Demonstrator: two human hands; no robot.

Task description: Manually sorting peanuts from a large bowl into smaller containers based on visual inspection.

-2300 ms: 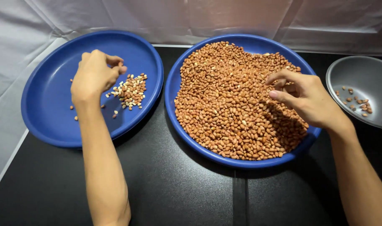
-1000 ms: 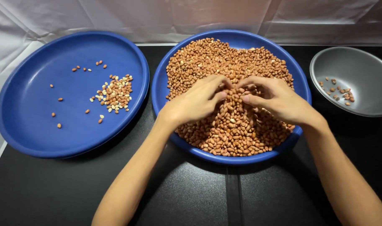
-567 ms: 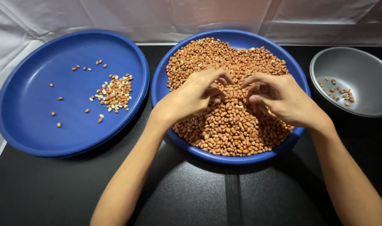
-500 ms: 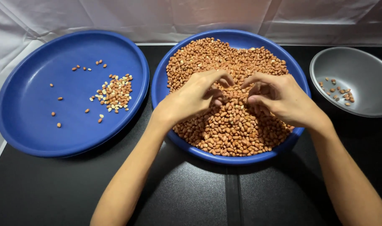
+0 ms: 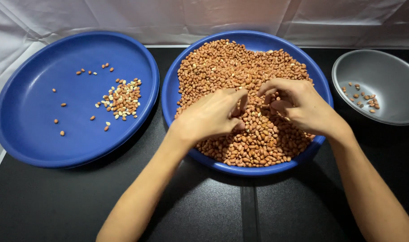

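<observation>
surface (image 5: pixel 56 201): black, carries all | middle blue plate (image 5: pixel 253 40): heaped with peanuts (image 5: pixel 222 67), lying under both hands | left blue plate (image 5: pixel 29 89): small peanut pile (image 5: pixel 123 98), well apart from hands | grey bowl (image 5: pixel 379 76): few nuts, right | left hand (image 5: pixel 211 116): fingers curled narrow on peanuts | right hand (image 5: pixel 303 107): fingers pinched, whether holding any i cannot tell

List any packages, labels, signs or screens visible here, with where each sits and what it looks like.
None in view: no package, label, sign or screen.
What shows instead: a blue plate heaped with peanuts, a second blue plate at left with few peanuts, a grey bowl at right, and the left hand and right hand in the heap.
</observation>
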